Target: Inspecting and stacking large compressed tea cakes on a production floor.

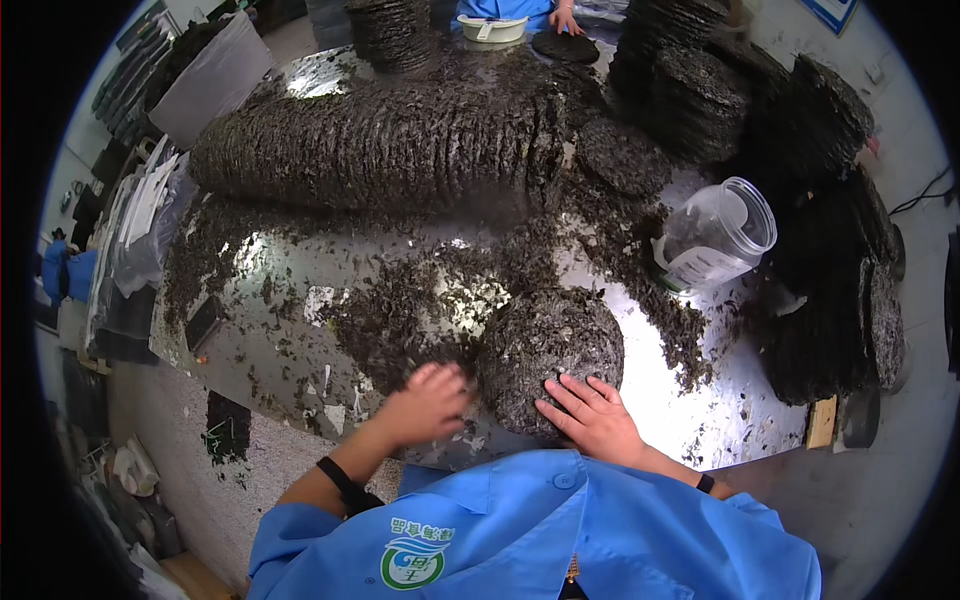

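Note:
A round, flat dark seaweed cake (553,341) lies before me near the table's front edge. My right hand (596,416) rests on its near right part, fingers spread and palm down. To the left of the cake is my left hand (429,405), blurred, its fingers partly bent over loose seaweed flakes (390,322). Whether any flakes are in its fingers cannot be made out. The flakes lie thick on the metal table (277,379) left of and beyond the cake.
A long row of seaweed cakes on edge (375,150) crosses behind. Stacked cakes (817,300) line the right side, near an open clear plastic jar (709,240) lying tilted. A dark phone-like object (203,324) lies left. Across the table, a person's hand (566,19) is near a white basin (493,30).

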A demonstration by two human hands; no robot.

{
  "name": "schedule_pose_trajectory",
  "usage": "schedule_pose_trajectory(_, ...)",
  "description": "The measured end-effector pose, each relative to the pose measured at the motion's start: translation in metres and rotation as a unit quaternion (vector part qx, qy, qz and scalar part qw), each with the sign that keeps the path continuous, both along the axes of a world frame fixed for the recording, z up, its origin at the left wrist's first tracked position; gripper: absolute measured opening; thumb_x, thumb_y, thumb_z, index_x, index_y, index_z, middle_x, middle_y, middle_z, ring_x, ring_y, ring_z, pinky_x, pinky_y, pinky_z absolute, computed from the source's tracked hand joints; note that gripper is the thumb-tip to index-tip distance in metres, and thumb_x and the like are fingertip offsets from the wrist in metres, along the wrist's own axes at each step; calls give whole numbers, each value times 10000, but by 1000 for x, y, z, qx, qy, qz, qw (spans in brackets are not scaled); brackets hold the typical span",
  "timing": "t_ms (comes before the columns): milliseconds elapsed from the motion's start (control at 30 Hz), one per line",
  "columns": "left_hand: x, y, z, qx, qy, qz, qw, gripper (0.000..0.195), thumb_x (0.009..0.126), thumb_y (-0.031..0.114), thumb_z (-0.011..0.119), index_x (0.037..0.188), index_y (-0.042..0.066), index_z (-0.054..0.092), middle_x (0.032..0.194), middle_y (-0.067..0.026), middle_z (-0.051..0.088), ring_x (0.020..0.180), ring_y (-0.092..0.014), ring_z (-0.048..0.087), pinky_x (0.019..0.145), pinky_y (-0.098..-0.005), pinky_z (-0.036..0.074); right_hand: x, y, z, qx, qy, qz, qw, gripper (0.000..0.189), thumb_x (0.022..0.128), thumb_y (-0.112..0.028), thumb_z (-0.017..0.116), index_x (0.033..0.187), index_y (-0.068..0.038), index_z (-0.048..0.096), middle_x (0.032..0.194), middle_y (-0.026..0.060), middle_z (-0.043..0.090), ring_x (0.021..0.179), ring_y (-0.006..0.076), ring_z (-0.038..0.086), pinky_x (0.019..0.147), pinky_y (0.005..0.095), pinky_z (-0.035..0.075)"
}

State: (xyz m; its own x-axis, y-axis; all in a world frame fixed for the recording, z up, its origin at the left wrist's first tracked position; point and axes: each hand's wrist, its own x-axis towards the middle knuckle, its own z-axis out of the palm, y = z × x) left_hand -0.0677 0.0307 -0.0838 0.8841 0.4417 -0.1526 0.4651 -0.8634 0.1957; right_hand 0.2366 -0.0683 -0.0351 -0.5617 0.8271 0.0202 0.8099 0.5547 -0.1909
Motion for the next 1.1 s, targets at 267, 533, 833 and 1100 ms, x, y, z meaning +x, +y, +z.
schedule_pose_trajectory(267,11,85,30,24,-114,250,961,487,890,306,535,1301,56,460,1374,-120,433,1277,-301,385,1061,-434,305,16,43,58,-85,168,-37,982,638,735,-254,700,1293,-53,465,1373,158,429,1217,312,457,1001,414,377)
schedule_pose_trajectory(533,41,55,-6,-21,-280,265,923,492,770,166,637,1233,55,512,1319,-115,469,1249,-307,413,1034,-420,333,80,271,3,99,65,-350,929,716,736,-139,675,1355,-19,336,1420,234,318,1290,366,354,1032,404,368)
schedule_pose_trajectory(833,39,61,-11,-61,-291,296,908,455,748,172,662,1169,41,547,1306,-123,472,1225,-317,429,1026,-432,339,104,369,-58,-10,-181,-466,866,697,804,-173,571,1425,-81,267,1438,207,317,1300,333,364,997,468,386)
schedule_pose_trajectory(1100,42,59,-8,-26,-291,283,914,406,739,176,661,1115,49,576,1261,-118,510,1193,-304,461,999,-417,360,117,358,-42,39,-161,-426,889,489,851,-56,431,1339,-59,410,1196,221,545,1089,333,558,855,422,493)
